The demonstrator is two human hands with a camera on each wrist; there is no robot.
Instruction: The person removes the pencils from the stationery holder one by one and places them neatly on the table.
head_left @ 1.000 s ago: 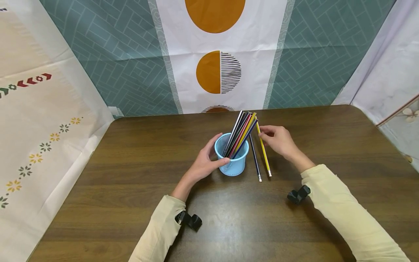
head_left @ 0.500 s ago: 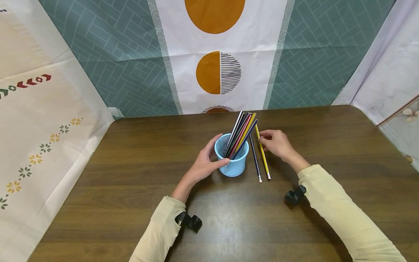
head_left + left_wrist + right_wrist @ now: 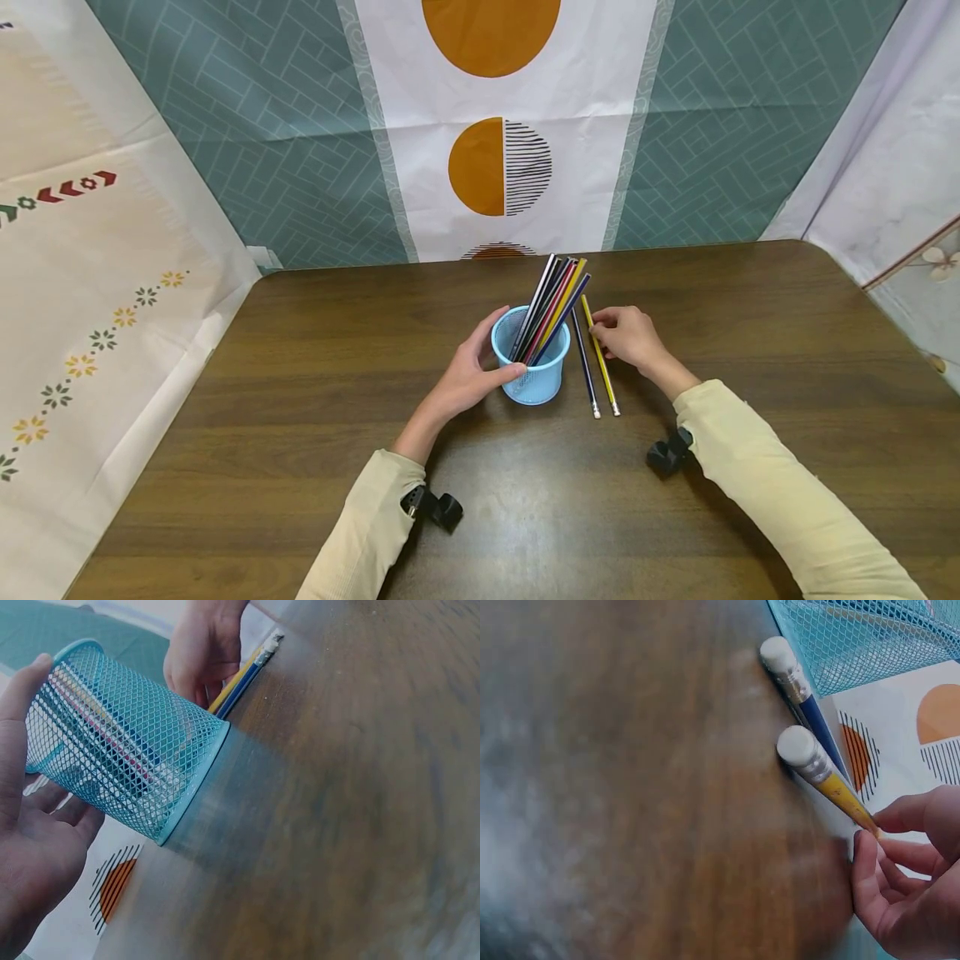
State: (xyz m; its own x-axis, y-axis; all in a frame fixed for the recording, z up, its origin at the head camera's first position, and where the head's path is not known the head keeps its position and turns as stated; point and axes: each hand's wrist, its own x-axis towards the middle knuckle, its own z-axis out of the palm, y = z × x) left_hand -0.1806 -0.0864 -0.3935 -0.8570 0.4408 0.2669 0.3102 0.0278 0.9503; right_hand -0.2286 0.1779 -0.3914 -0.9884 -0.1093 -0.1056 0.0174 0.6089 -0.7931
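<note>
A light blue mesh pencil cup (image 3: 534,385) stands upright on the table, several pencils (image 3: 553,308) leaning to the right inside it. My left hand (image 3: 468,371) holds the cup from its left side, thumb at the near rim and fingers behind. To the right of the cup lie two pencils with white erasers towards me: a dark blue pencil (image 3: 583,362) and a yellow pencil (image 3: 604,371). My right hand (image 3: 630,337) pinches the yellow pencil around its middle. In the right wrist view, thumb and fingertips meet on the yellow shaft (image 3: 840,796), beside the blue one.
The brown wooden table (image 3: 300,400) spreads around both hands. Its far edge runs along a patterned cloth backdrop (image 3: 315,167). A black wrist camera (image 3: 433,506) sits on the left sleeve, another black camera (image 3: 669,452) on the right.
My right hand has shifted left and slightly towards me, bringing the yellow pencil nearer to the dark blue one and level with it. The left hand and cup stay put.
</note>
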